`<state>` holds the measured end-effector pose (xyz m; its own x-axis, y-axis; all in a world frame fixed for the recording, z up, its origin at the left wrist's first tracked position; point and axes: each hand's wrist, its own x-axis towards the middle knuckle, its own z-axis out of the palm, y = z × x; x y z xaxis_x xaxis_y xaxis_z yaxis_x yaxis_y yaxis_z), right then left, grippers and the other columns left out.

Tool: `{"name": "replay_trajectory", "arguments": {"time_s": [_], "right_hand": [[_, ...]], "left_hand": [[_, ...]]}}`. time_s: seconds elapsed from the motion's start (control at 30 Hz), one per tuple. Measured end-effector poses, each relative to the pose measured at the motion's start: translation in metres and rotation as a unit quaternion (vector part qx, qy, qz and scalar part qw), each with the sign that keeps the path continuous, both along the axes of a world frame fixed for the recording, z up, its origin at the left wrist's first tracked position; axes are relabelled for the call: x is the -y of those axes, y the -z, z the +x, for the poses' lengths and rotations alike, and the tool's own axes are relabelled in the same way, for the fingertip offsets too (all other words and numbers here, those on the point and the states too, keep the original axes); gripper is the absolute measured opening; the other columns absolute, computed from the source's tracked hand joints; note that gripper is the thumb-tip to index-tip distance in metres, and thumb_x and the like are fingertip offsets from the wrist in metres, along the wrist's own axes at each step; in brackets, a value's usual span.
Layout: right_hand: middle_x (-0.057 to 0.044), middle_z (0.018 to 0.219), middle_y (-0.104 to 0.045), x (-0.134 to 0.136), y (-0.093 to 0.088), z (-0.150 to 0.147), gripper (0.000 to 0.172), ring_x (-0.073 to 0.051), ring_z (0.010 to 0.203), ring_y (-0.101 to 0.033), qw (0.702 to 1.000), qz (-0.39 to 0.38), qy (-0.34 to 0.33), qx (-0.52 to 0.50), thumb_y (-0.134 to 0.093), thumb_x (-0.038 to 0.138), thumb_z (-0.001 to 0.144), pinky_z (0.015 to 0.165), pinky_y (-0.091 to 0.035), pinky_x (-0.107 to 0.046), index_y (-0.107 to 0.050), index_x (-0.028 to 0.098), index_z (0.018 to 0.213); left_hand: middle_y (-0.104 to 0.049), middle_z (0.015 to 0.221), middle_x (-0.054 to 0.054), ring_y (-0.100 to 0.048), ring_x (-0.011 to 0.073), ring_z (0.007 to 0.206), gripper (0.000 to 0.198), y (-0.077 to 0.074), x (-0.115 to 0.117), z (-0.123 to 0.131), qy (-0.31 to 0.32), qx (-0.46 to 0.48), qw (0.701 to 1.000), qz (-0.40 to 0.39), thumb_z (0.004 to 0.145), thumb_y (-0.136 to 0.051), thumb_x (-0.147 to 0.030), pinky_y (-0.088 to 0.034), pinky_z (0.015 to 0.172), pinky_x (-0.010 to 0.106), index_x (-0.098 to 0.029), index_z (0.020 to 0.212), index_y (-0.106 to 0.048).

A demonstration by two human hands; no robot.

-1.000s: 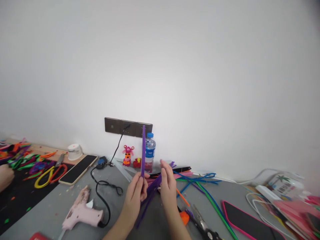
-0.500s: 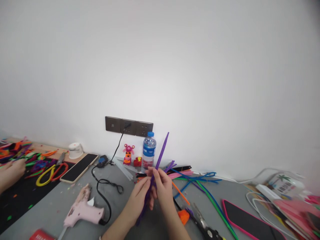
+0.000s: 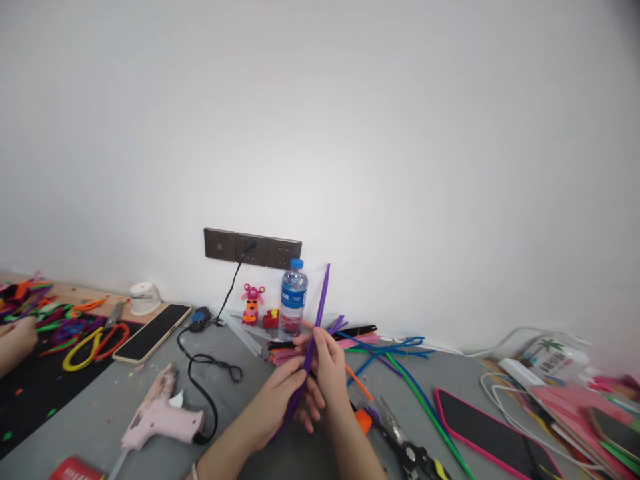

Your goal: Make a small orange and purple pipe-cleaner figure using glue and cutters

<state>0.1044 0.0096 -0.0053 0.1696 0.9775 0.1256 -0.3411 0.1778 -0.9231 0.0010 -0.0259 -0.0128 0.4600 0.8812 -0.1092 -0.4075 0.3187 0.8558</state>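
A bundle of purple pipe cleaners [image 3: 323,300] stands at a slant between my hands, its upper end above them and its lower end angled down to the left. My left hand [image 3: 283,393] is closed round the lower part. Higher up, my right hand [image 3: 327,367] pinches the same bundle between thumb and fingers. Just behind my hands lie more pipe cleaners in pink [image 3: 285,355], black, blue and purple. Right of my right wrist are an orange fuzzy piece [image 3: 363,421] and scissors [image 3: 407,447] with black handles.
A pink glue gun [image 3: 163,417] lies at the left, its black cord running to a wall socket [image 3: 253,249]. A water bottle [image 3: 293,300] and a small pink-and-orange figure [image 3: 251,307] stand by the wall. Phones [image 3: 490,427] lie on both sides. Another person's hand [image 3: 17,343] is far left.
My left hand has slid slightly along the purple bundle, and the lower fingers of my right hand have spread more. The whole view has shifted a little to the right.
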Motion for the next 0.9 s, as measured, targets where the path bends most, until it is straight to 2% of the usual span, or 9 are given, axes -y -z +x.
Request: {"name": "replay_trajectory", "arguments": {"time_s": [0.1,0.2,0.27,0.33,0.4,0.47,0.53,0.77,0.9], "right_hand": [[-0.004,0.075,-0.071,0.0,0.004,-0.001,0.05,-0.004,0.031,-0.043,0.998,-0.02,-0.055,0.007,-0.062,0.061,0.074,0.025,-0.028,-0.015,-0.071,0.018,0.098],[-0.004,0.073,-0.07,0.0,0.007,-0.004,0.048,-0.001,0.025,-0.035,0.995,-0.015,-0.089,0.036,-0.062,0.061,0.074,0.022,-0.024,-0.014,-0.072,0.017,0.09],[-0.004,0.07,-0.07,0.0,0.007,-0.004,0.048,-0.002,0.026,-0.037,0.995,0.002,-0.079,0.054,-0.062,0.061,0.075,0.022,-0.025,-0.015,-0.073,0.016,0.085],[-0.005,0.068,-0.069,-0.001,0.006,-0.003,0.048,-0.007,0.032,-0.046,0.997,0.021,-0.055,0.058,-0.062,0.061,0.075,0.025,-0.03,-0.016,-0.074,0.016,0.087],[-0.006,0.068,-0.07,-0.002,0.004,-0.002,0.046,-0.014,0.046,-0.058,0.997,0.042,-0.034,0.051,-0.062,0.059,0.077,0.036,-0.043,-0.021,-0.075,0.017,0.09],[-0.005,0.066,-0.07,-0.004,0.003,0.0,0.042,-0.018,0.059,-0.063,0.997,0.057,-0.025,0.043,-0.063,0.056,0.077,0.051,-0.05,-0.026,-0.075,0.017,0.09],[-0.004,0.064,-0.069,-0.005,0.003,0.0,0.04,-0.018,0.061,-0.062,0.997,0.062,-0.021,0.043,-0.065,0.053,0.076,0.057,-0.05,-0.028,-0.075,0.017,0.088],[0.002,0.056,-0.056,-0.008,0.009,0.003,0.039,-0.012,0.05,-0.046,0.992,0.056,0.045,0.102,-0.066,0.055,0.075,0.046,-0.035,-0.023,-0.069,0.017,0.069],[0.0,0.067,-0.061,-0.008,0.009,0.002,0.036,-0.013,0.059,-0.05,0.993,0.058,0.056,0.088,-0.066,0.053,0.075,0.052,-0.039,-0.022,-0.065,0.017,0.078]], "left_hand": [[-0.065,0.069,0.003,-0.058,0.0124,0.051,0.039,0.0,-0.002,0.001,-0.043,0.013,0.999,0.0,0.075,-0.069,-0.044,-0.045,0.041,0.021,-0.014,0.097,-0.059],[-0.062,0.066,0.001,-0.055,0.0109,0.047,0.039,-0.001,-0.003,0.001,-0.073,0.013,0.997,-0.005,0.073,-0.071,-0.045,-0.041,0.039,0.02,-0.014,0.095,-0.06],[-0.06,0.063,0.0,-0.052,0.0095,0.043,0.038,-0.003,-0.002,0.0,-0.07,0.012,0.997,-0.01,0.073,-0.07,-0.045,-0.036,0.037,0.019,-0.015,0.094,-0.059],[-0.06,0.063,-0.001,-0.047,0.0077,0.04,0.036,-0.004,-0.002,0.0,-0.051,0.008,0.999,-0.009,0.073,-0.07,-0.045,-0.032,0.035,0.019,-0.015,0.091,-0.059],[-0.059,0.063,-0.001,-0.041,0.0054,0.037,0.035,-0.005,-0.001,0.0,-0.03,0.005,1.0,-0.005,0.073,-0.069,-0.046,-0.027,0.035,0.018,-0.016,0.087,-0.057],[-0.057,0.061,-0.003,-0.034,0.0032,0.035,0.034,-0.004,0.0,-0.001,-0.015,0.005,1.0,-0.007,0.074,-0.068,-0.046,-0.021,0.035,0.017,-0.017,0.086,-0.056],[-0.054,0.059,-0.005,-0.028,0.0019,0.035,0.034,-0.004,0.0,-0.001,-0.006,0.005,1.0,-0.018,0.074,-0.068,-0.046,-0.017,0.037,0.017,-0.018,0.088,-0.054],[-0.042,0.054,-0.01,-0.019,0.0016,0.037,0.042,-0.008,0.0,-0.004,0.009,-0.019,1.0,-0.007,0.071,-0.069,-0.055,-0.011,0.039,0.018,-0.02,0.078,-0.048],[-0.028,0.05,-0.013,-0.014,0.0019,0.037,0.05,-0.012,-0.001,-0.004,0.003,-0.057,0.998,0.016,0.067,-0.068,-0.064,-0.009,0.038,0.019,-0.021,0.07,-0.042]]}}
